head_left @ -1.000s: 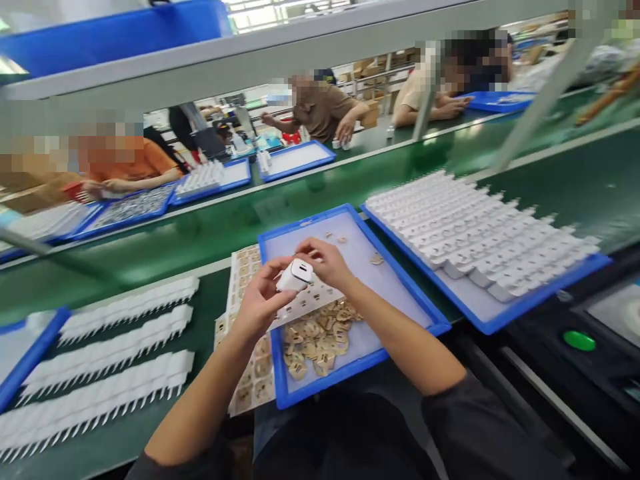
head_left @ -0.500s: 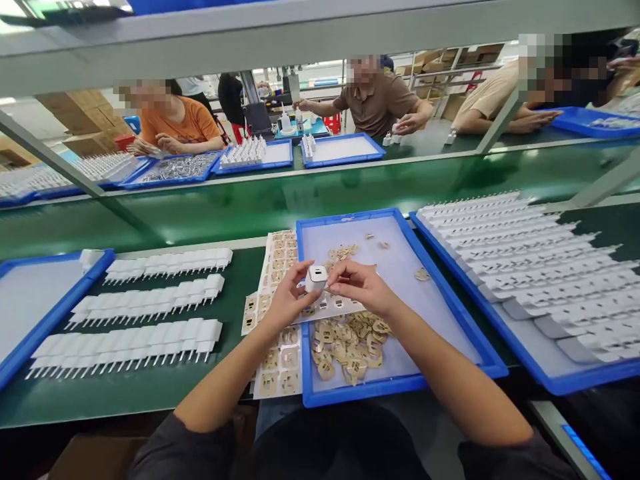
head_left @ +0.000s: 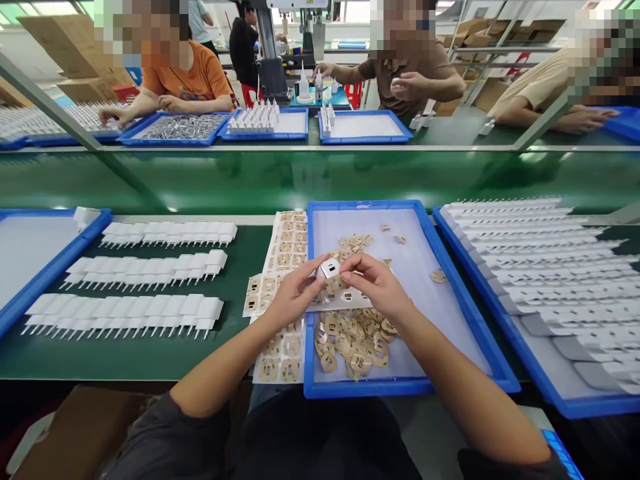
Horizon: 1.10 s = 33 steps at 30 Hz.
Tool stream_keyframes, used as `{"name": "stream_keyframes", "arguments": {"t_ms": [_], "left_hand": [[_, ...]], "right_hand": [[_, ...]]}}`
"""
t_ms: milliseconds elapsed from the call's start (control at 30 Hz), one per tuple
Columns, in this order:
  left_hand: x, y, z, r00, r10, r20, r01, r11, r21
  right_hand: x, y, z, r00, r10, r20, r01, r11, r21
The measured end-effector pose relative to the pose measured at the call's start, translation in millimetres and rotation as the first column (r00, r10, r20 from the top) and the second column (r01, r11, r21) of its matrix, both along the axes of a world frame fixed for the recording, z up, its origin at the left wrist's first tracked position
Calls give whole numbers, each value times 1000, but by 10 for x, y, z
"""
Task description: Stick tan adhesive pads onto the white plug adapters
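A small white charger block (head_left: 330,268) with dark port slots in its face is held by my left hand (head_left: 294,293), thumb and fingers closed on its left side. My right hand (head_left: 377,285) pinches at the block's right edge; anything between its fingertips is too small to make out. Below both hands is a blue-rimmed tray (head_left: 363,388) with a pile of tan cut-out adhesive pieces (head_left: 353,347). A white backing strip (head_left: 357,301) with dark slots lies across the tray under my hands. Sheets of tan stickers (head_left: 287,247) lie along the tray's left side.
Rows of white plug chargers (head_left: 125,313) lie on the green bench to the left, beside another blue tray (head_left: 55,267). At right a blue tray (head_left: 480,307) holds many chargers. Co-workers sit across the bench, behind a green divider (head_left: 280,177) and slanted metal posts.
The camera view has shifted, showing more of the far side. The charger block has tilted, its slotted face turned more upward. Both hands stay closed around it.
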State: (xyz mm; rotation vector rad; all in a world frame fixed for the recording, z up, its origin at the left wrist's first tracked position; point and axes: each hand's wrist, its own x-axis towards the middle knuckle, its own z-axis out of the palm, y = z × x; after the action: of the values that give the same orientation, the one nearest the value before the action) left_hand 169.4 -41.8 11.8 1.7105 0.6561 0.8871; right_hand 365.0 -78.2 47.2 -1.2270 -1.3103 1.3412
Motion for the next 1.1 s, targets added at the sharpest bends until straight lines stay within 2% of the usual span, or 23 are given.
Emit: {"name": "stream_keyframes", "arguments": {"t_ms": [133, 267, 467, 733, 1100], "left_hand": [[-6, 18, -39, 994, 107, -34, -101, 983, 154], [2, 2, -36, 972, 232, -30, -209, 920, 333], [25, -20, 41, 955, 295, -43, -232, 825, 516], [37, -23, 43, 951, 305, -42, -231, 798, 556], [29, -16, 45, 950, 308, -45, -229, 791, 568]], "right_hand": [[10, -6, 14, 998, -50, -32, 49, 998, -26], [-20, -27, 55, 989, -136, -53, 134, 990, -40], [-69, -32, 69, 987, -150, -53, 147, 987, -57], [-103, -25, 51, 988, -148, -48, 146, 988, -55], [-116, -30, 60, 987, -160, -7, 160, 987, -27]]}}
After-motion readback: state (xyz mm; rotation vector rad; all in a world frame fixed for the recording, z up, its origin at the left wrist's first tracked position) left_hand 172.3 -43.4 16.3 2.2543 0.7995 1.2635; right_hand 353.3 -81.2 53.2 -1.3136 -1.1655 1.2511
